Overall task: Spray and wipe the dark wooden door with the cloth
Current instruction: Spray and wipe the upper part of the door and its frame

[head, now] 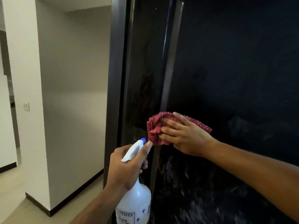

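The right hand (182, 135) presses the cloth (155, 128) on the door (234, 62) with spread fingers (169, 131) — wet streaks (186, 180), probably spray, lie below it; the left hand (127, 165) grips the spray bottle (137, 204) just beneath.

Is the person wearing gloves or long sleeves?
No gloves. The left hand and right hand are bare, with no rings or watch showing. The left forearm and right forearm are bare too; no sleeve comes into view.
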